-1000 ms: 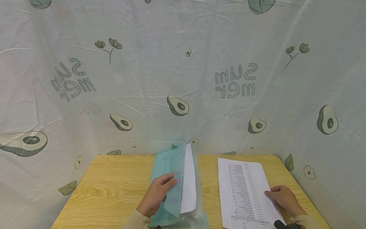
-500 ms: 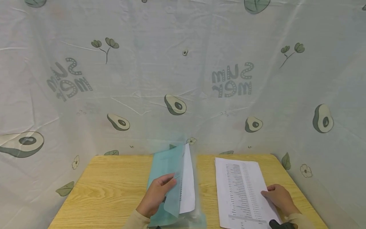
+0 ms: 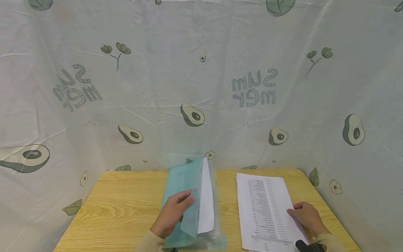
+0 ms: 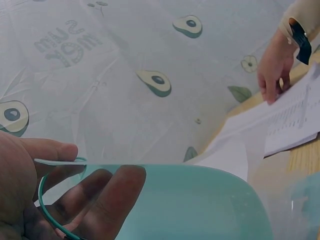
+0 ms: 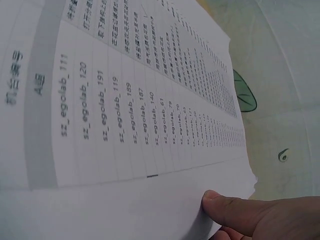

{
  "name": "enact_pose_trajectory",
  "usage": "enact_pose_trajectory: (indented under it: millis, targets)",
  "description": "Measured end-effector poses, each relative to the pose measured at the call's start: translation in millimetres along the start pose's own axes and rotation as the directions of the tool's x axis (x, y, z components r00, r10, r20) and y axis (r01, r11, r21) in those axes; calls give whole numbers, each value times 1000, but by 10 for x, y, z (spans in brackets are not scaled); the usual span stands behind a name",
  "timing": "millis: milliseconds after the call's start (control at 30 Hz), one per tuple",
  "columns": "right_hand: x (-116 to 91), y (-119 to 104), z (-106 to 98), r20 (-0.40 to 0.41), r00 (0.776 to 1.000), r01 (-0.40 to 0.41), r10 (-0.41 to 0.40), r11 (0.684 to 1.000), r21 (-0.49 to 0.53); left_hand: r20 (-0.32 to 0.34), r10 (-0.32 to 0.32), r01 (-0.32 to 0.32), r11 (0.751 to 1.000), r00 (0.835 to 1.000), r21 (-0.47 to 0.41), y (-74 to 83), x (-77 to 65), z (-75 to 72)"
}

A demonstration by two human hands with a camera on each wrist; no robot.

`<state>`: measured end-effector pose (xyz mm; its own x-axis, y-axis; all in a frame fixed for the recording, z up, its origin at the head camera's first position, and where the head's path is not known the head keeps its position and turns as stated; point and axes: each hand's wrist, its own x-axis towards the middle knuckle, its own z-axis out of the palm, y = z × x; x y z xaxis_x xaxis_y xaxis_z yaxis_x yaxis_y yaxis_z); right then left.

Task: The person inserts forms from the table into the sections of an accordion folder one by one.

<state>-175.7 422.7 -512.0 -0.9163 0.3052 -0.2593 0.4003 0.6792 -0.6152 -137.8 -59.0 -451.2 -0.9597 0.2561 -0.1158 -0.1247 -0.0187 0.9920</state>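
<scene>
In the head view, your left hand (image 3: pixel 171 212) pinches the teal folder cover (image 3: pixel 181 183) near its right edge and holds it raised above the wooden table (image 3: pixel 122 203); it seems this is done so that the folder stands partly open. Inside, to the right of this cover, a white paper (image 3: pixel 206 206) leans, with clear plastic (image 3: pixel 218 227) beside and below it. Well apart from the folder, toward your right side, the printed sheets (image 3: pixel 262 213) lie on the table, and your right hand (image 3: pixel 309 217) pinches them at their right edge, probably because from there the print is not covered. In the left wrist view, your thumb lies over the cover's edge and your fingers are under it, so the thin plastic is held between them; I judge that a light grip is sufficient for it. In the right wrist view, your thumb presses on the blank margin and other fingers are below the edge, but how many sheets are pinched, I cannot tell.
</scene>
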Motion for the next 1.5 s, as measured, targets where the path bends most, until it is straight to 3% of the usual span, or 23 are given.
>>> enact_pose_trajectory:
  millis: [467, 767, 1067, 1500]
  targets:
    - [36, 36, -109, 22, 996, 82, -82, 996, -30, 5, 2, -2, 1000, 1000, 5, 59, -5, -23]
    - [88, 79, -159, 43, 996, 74, -73, 997, -22, 7, 1, -1, 1000, 1000, -19, 80, -27, -38]
    - [125, 10, -177, 54, 996, 71, -71, 997, 5, 21, 7, -6, 999, 1000, -33, 78, -25, -61]
    - [81, -49, -203, 35, 989, 145, -144, 989, -17, 21, 6, -5, 999, 1000, -39, 81, -13, -55]
